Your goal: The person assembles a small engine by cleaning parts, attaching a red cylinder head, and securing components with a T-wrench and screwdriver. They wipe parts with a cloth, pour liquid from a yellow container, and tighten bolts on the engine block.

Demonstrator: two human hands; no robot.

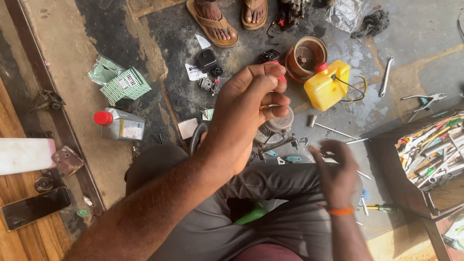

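Hands hover above a cluttered concrete floor, seen from the person's own head. The left hand is raised close to the camera, its fingers curled inward with the tips drawn together; thumb and fingertips appear to pinch a small orange and red object, too small to tell what it is. The right hand sits lower, over the person's grey-trousered knee, blurred by motion, so whether its fingers are spread or closed on anything cannot be told. An orange band circles that wrist.

Just beneath the left hand, on the floor, lies a small engine part with a round grey housing, partly hidden by the fingers. Beyond it stand a yellow fuel tank with a red cap and, just beside that, a rusty brown round pot. A T-handled socket wrench lies near the tank, and a flat spanner lies well apart to the right. At far right, a wooden box of tools is crammed with screwdrivers and pliers.

To the left rest a grey oil bottle with a red cap, lying on its side, and a green-and-white carton. A dark phone lies on wooden boards at the lower left. Another person's sandalled feet stand at the top edge.
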